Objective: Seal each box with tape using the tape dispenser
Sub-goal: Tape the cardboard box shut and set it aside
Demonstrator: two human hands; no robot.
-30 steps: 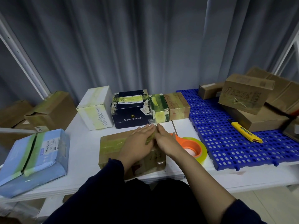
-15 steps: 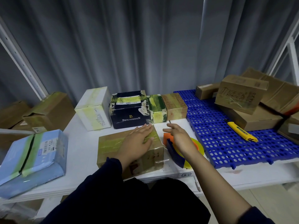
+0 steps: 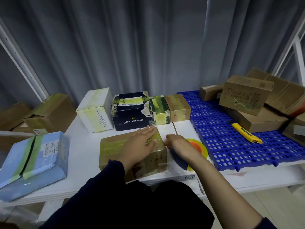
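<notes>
Grey curtains [image 3: 115, 47] hung in long vertical folds across the whole back of the scene, with a brighter, paler strip where light fell near the middle. White perforated metal uprights [image 3: 23, 63] slanted in front of them on the left, and a white frame [image 3: 295, 47] stood on the right. The white tabletop [image 3: 82, 154] was made of panels with a narrow seam between them. A blue perforated plastic mat [image 3: 214, 129] covered its right part. Pale tiled floor [image 3: 280, 204] showed below the front edge on the right.
</notes>
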